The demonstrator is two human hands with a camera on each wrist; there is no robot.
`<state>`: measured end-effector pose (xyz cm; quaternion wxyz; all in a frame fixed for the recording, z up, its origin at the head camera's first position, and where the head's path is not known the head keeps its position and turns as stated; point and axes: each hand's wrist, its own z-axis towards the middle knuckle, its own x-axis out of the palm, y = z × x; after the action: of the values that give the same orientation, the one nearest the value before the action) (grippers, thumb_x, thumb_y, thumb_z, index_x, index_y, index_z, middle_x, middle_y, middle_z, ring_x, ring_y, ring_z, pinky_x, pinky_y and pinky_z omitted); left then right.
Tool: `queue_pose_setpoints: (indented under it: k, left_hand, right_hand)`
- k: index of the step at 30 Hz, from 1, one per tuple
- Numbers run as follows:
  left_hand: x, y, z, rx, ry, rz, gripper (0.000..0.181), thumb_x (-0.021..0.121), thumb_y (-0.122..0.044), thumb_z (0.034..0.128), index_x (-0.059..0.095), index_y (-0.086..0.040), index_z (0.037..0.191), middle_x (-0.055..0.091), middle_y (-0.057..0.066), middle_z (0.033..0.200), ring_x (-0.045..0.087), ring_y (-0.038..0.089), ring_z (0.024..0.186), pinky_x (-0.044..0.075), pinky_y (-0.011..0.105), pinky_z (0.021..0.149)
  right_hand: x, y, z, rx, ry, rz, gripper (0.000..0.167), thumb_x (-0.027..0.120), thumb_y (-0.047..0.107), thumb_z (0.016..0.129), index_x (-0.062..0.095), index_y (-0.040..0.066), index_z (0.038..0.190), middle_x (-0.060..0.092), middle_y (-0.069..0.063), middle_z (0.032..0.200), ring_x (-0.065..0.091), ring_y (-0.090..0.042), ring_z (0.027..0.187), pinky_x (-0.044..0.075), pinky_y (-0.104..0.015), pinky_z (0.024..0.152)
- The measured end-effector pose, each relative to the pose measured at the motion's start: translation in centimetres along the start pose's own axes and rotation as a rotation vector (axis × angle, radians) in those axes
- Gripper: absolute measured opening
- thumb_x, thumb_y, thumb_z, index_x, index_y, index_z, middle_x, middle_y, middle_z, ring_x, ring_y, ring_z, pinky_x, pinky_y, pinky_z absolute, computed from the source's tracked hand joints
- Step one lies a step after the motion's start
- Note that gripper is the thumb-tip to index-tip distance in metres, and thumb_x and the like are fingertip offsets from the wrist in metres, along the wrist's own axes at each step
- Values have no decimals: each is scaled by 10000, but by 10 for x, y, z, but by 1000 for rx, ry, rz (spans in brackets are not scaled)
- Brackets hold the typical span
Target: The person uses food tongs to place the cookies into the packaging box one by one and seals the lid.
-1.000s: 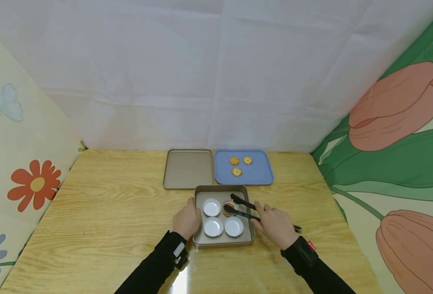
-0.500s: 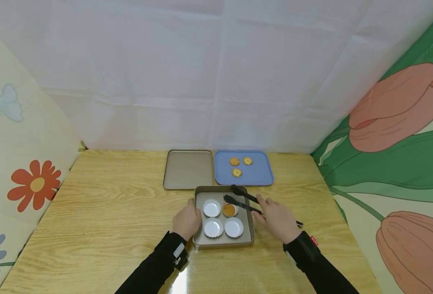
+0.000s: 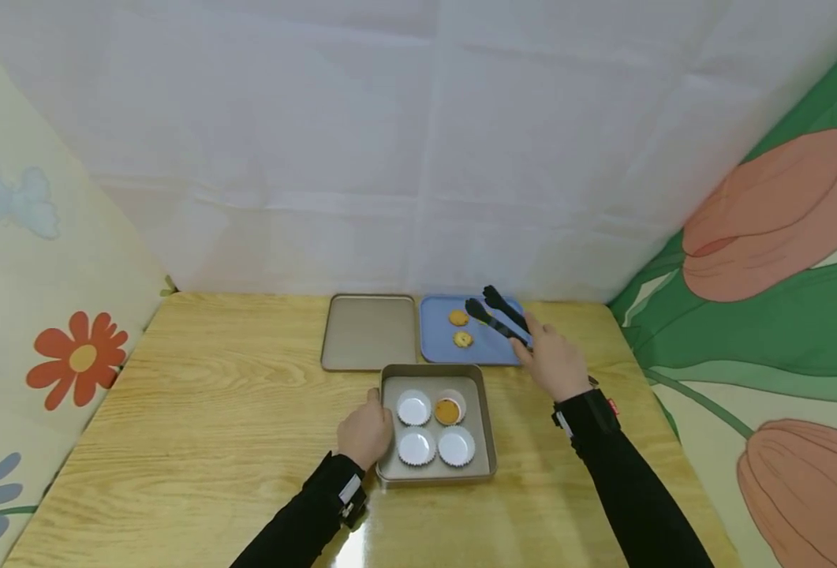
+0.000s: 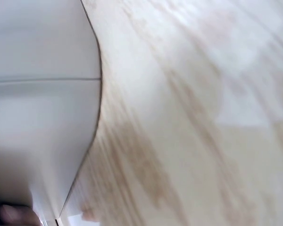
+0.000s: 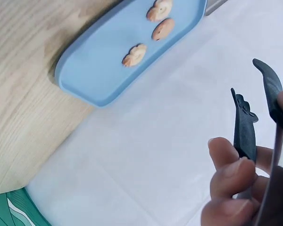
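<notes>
My left hand (image 3: 365, 430) grips the left wall of a square metal baking pan (image 3: 478, 442). In the left wrist view the pan's smooth side fills the left, with a fingertip (image 4: 20, 214) at the bottom corner. Several white fluted cups (image 3: 416, 447) sit inside the pan; a round brown cookie (image 3: 447, 411) lies in the back right one. My right hand (image 3: 556, 363) holds black-tipped tongs (image 3: 499, 325), spread apart with nothing between the tips, above a blue tray (image 3: 435, 347). Three cookies (image 5: 134, 55) lie on that tray; the tongs partly cover one in the head view.
A flat metallic tray (image 3: 368, 333) lies left of the blue tray, behind the pan. White cloth (image 3: 283, 142) hangs along the table's back edge. Printed floral panels (image 3: 780, 331) flank the wooden table (image 3: 233, 394).
The tongs have lifted away from the cookie in the cup, and my right hand has carried them back and right over the blue tray. My left hand keeps its grip on the pan.
</notes>
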<state>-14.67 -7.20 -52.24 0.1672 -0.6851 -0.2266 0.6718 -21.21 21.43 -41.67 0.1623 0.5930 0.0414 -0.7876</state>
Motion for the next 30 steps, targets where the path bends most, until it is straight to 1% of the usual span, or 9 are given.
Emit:
queue_pose_setpoints:
  k: [4, 7, 10, 13, 16, 19, 23, 27, 30]
  left_hand:
    - [3, 1, -1, 0, -11, 3, 436, 393, -180, 881, 468, 54, 1241, 635, 205, 784, 596, 340, 621, 421, 457, 506]
    - [4, 1, -1, 10, -22, 11, 436, 400, -176, 872, 477, 59, 1231, 631, 197, 750, 590, 332, 592, 416, 450, 487]
    - [3, 0, -2, 18, -37, 18, 425, 413, -167, 866, 486, 65, 1214, 621, 192, 713, 583, 329, 568, 410, 446, 468]
    - [2, 0, -2, 18, -48, 26, 418, 419, -165, 868, 489, 65, 1210, 619, 191, 706, 582, 329, 563, 409, 445, 465]
    - [2, 0, -2, 18, -46, 21, 419, 420, -165, 869, 488, 65, 1212, 627, 194, 729, 587, 324, 576, 413, 441, 471]
    - [2, -1, -3, 15, -32, 8, 425, 418, -169, 874, 483, 66, 1222, 640, 201, 780, 602, 327, 616, 427, 449, 496]
    - [2, -2, -3, 5, -11, 6, 436, 412, -177, 881, 470, 66, 1237, 646, 204, 828, 614, 332, 659, 440, 459, 522]
    - [1, -2, -3, 0, -5, 10, 441, 414, -183, 884, 463, 68, 1244, 643, 199, 811, 611, 322, 643, 436, 447, 508]
    - [0, -1, -3, -3, -9, 12, 443, 414, -186, 885, 462, 66, 1247, 642, 197, 802, 608, 320, 633, 432, 440, 498]
  right_hand:
    - [2, -6, 14, 43, 36, -15, 548, 544, 350, 899, 447, 15, 1323, 596, -234, 868, 441, -222, 464, 283, -329, 397]
    - [5, -10, 23, 81, 69, -29, 542, 534, 347, 905, 443, 14, 1323, 591, -224, 834, 407, -214, 446, 274, -337, 405]
    - [9, -14, 31, 121, 105, -22, 538, 524, 336, 910, 437, 4, 1325, 596, -248, 876, 437, -240, 469, 304, -355, 422]
    - [12, -17, 39, 160, 148, -15, 535, 506, 341, 919, 432, 3, 1327, 595, -260, 943, 498, -276, 543, 350, -374, 456]
    - [17, -20, 47, 187, 187, -17, 525, 507, 349, 916, 454, 2, 1307, 607, -239, 899, 539, -296, 585, 380, -392, 483]
    - [23, -22, 52, 192, 220, -36, 509, 516, 354, 910, 484, -7, 1269, 613, -211, 821, 557, -298, 599, 398, -402, 503]
    - [29, -23, 58, 206, 256, -66, 464, 527, 357, 900, 533, -11, 1183, 603, -192, 780, 560, -297, 605, 404, -410, 504]
    - [34, -20, 60, 209, 286, -101, 389, 528, 362, 895, 569, -1, 1029, 562, -145, 700, 543, -274, 579, 392, -398, 489]
    - [37, -19, 60, 194, 294, -129, 365, 536, 356, 889, 575, 2, 967, 536, -127, 655, 535, -267, 555, 392, -400, 476]
